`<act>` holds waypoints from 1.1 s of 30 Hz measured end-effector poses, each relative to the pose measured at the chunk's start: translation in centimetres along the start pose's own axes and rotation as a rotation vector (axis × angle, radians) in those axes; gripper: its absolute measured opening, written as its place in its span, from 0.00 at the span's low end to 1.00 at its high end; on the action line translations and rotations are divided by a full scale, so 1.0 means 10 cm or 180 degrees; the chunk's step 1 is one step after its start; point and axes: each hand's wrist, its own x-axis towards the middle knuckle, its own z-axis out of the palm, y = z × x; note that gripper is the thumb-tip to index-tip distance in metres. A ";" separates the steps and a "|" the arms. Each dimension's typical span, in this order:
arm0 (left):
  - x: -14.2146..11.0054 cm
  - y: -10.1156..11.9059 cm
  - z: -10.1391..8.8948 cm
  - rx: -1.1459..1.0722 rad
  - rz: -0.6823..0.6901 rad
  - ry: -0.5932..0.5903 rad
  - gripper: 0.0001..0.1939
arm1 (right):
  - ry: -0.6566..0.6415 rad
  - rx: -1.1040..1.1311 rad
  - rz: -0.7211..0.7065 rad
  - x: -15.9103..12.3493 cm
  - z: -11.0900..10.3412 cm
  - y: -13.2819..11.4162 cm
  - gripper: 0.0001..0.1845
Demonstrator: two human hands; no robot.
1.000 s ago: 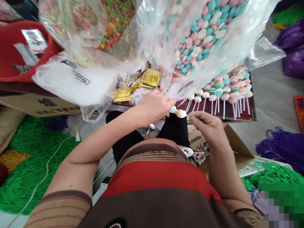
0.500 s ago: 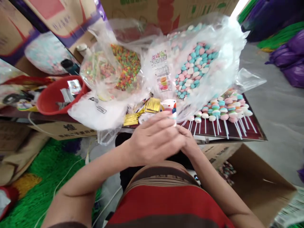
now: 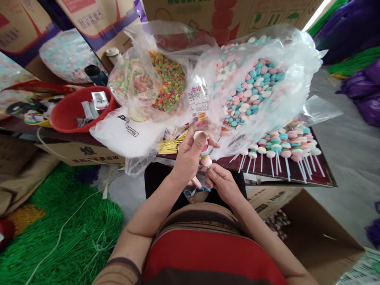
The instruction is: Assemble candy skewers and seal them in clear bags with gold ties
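Candy skewer (image 3: pixel 204 153), stacked with pastel discs, stands nearly upright between both hands just off the near edge of the desk (image 3: pixel 323 183). Left hand (image 3: pixel 190 152) wraps the stack, its fingers (image 3: pixel 199 139) curled closed around the candies with the thumb pressed on the top piece. Right hand (image 3: pixel 221 183) sits just below, fingers pinched narrow at the skewer's lower end; the stick itself is too hidden to make out. Finished candy skewers (image 3: pixel 282 148) lie in a row along the desk's right side, sticks pointing toward the near edge. Behind them a clear bag of pastel candies (image 3: pixel 252 87) leans beside a bag of colourful ring candies (image 3: pixel 163 83). Gold twist ties (image 3: pixel 170 145) lie beside the left hand, and a red basin (image 3: pixel 63 116) sits at the desk's left end.
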 end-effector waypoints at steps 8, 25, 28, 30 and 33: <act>-0.19 -0.20 -0.11 -0.0061 0.0016 -0.0133 0.22 | 0.0492 0.0436 -0.0109 0.06 0.11 0.01 0.20; -0.16 -0.17 -0.10 -0.0375 0.0307 0.0448 0.18 | 0.0595 0.0350 -0.0064 0.04 0.17 -0.01 0.16; -0.26 -0.28 -0.14 -0.0289 0.0150 0.0176 0.26 | 0.0492 0.0441 -0.0048 0.04 0.19 0.00 0.16; -0.23 -0.25 -0.25 -0.0257 0.0104 -0.0131 0.39 | 0.0477 0.0414 -0.0080 0.03 0.18 0.02 0.16; -0.07 -0.07 -0.45 -0.0404 0.0323 -0.0508 0.48 | 0.0496 0.0202 -0.0107 0.02 0.11 0.06 0.16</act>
